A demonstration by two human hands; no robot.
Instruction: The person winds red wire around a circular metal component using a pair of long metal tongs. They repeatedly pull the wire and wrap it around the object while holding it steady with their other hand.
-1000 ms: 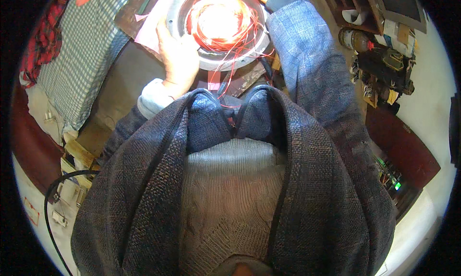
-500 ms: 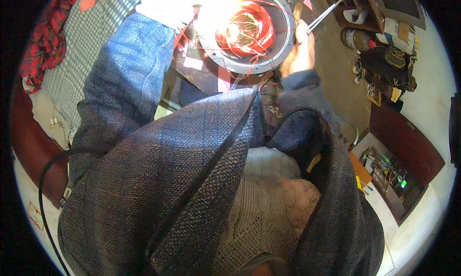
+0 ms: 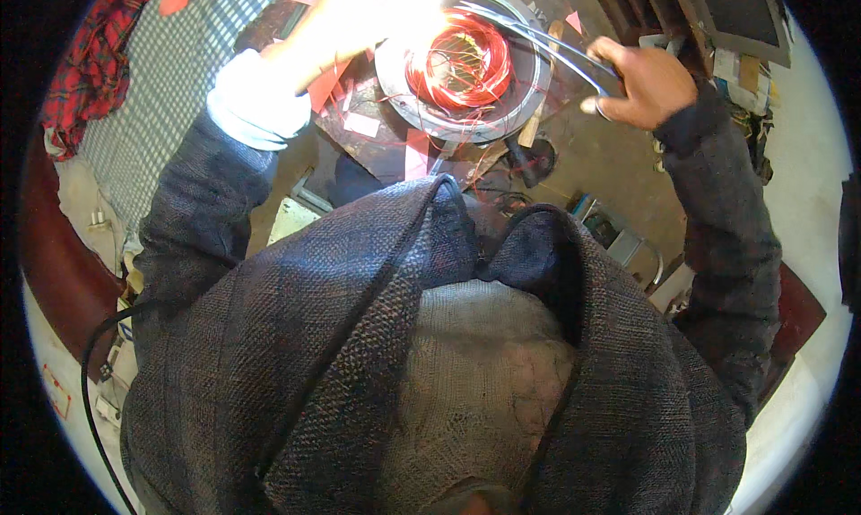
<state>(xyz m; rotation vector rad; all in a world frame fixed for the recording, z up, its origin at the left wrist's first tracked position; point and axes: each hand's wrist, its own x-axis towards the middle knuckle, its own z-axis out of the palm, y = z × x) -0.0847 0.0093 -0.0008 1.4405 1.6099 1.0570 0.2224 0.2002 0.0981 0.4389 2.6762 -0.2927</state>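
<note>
A round grey metal motor housing [image 3: 391, 92] sits at the top middle, with a thick ring of red enamelled wire [image 3: 498, 71] inside. Loose wire strands cross its centre and trail over the rim. At its right my right hand [image 3: 647, 83] grips the spread handles of long metal scissors [image 3: 547, 44]. Their blades reach leftward over the housing's far rim and the coil. My left hand [image 3: 350, 22] is at the housing's left side, its fingers lost in bright glare. Whether it holds anything is hidden.
Pink paper pieces [image 3: 417, 154] and a white slip [image 3: 361, 124] lie beside the housing on the dark work surface. A wooden stick [image 3: 531, 128] is at its right. Checked cloth [image 3: 193, 76] covers the left side. A black cable [image 3: 83, 380] hangs at lower left.
My right hand has moved right, away from the housing's rim, and the scissors have swung round to point left over the coil. My left forearm has shifted, uncovering more of the sleeve cuff.
</note>
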